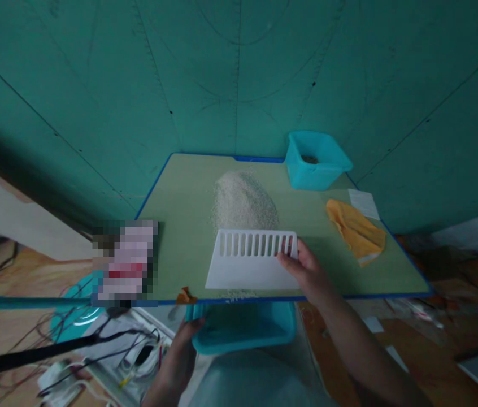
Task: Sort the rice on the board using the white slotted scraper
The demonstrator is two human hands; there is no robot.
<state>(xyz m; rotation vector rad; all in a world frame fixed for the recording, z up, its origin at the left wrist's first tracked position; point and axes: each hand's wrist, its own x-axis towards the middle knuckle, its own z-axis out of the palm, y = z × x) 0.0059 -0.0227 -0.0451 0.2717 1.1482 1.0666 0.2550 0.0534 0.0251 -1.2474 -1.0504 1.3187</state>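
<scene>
My right hand is closed on the right end of a white plastic scraper with a row of slots along its far edge. Just beyond the scraper, a heap of pale grains lies on the light green tabletop. A few grains are scattered at the table's near edge. Below that edge, my left hand grips the left side of a teal plastic bin, its thumb over the rim. The bin's far side is hidden under the table.
A turquoise tub with something dark inside stands at the back right. An orange cloth and white paper lie near it. At left is a blurred-out packet; a brown scrap sits on the front edge. Cables cover the lower left.
</scene>
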